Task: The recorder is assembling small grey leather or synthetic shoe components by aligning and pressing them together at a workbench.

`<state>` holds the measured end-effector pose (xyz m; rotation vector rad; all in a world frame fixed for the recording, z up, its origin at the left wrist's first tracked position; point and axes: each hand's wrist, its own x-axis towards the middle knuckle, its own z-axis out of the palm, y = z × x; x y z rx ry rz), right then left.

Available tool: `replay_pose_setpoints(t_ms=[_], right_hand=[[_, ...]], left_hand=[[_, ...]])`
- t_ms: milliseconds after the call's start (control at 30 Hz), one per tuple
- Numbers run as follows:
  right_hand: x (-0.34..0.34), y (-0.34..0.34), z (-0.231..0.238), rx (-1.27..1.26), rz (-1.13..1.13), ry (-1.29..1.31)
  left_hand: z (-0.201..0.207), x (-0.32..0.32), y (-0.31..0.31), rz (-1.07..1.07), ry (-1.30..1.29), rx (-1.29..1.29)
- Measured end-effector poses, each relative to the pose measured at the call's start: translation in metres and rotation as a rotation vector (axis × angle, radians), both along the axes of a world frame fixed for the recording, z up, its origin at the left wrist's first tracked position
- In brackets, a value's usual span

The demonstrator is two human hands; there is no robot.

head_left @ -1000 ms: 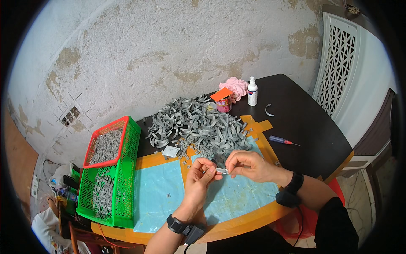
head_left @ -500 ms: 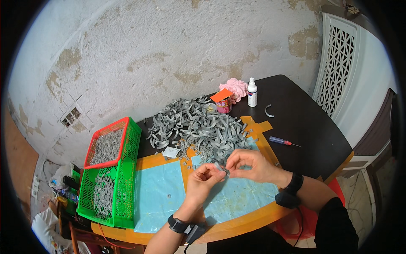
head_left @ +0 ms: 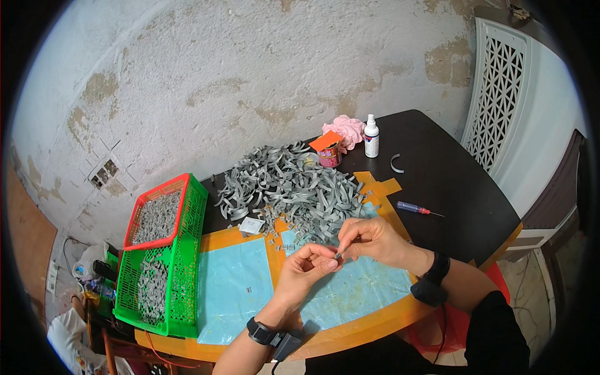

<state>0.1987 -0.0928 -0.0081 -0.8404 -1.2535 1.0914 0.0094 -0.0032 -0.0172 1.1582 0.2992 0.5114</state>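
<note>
Over the blue sheet [head_left: 234, 287], my left hand [head_left: 307, 267] and my right hand [head_left: 374, 242] meet fingertip to fingertip. Between them is a small grey piece [head_left: 338, 255], mostly covered by the fingers; its exact kind is too small to tell. Both hands are closed in a pinch on it. Just beyond my fingers lies a big heap of curved grey strips [head_left: 281, 181], with small grey clips [head_left: 289, 246] scattered along its near edge.
Left stands a green basket [head_left: 195, 250] of small grey pieces, a red basket [head_left: 182, 215] resting on it. Behind the heap are a tin [head_left: 329, 156], pink cloth [head_left: 347, 130] and white spray bottle [head_left: 371, 139]. A screwdriver [head_left: 412, 207] and one curved strip [head_left: 394, 165] lie right.
The grey strip that showed at my left fingertips is no longer visible there. My left fingers have turned and my right fingertips have come closer, around a small grey piece.
</note>
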Motion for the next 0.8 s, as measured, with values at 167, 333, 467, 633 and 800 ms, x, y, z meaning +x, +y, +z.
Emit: replay_pose_setpoints(t_ms=[167,333,467,633,800], right_hand=[[0.0019,0.0015,-0.0033,0.027,0.031,-0.013],[0.0016,0.0024,-0.0056,0.033,0.081,0.002],[-0.0024,0.0019,-0.0062,0.048,0.107,-0.076],[-0.0003,0.0012,-0.0038,0.029,0.152,-0.088],[0.0018,-0.0013,0.0000,-0.034,0.273,-0.054]], left_hand=[[-0.0024,-0.0022,0.0005,-0.001,0.030,0.043],[0.0021,-0.0021,-0.0020,0.074,-0.004,0.124],[0.0014,-0.0037,-0.0002,0.097,-0.012,0.179],[0.0018,-0.0042,0.0014,0.079,-0.037,0.160],[0.0033,-0.0062,0.0026,0.029,-0.050,0.226]])
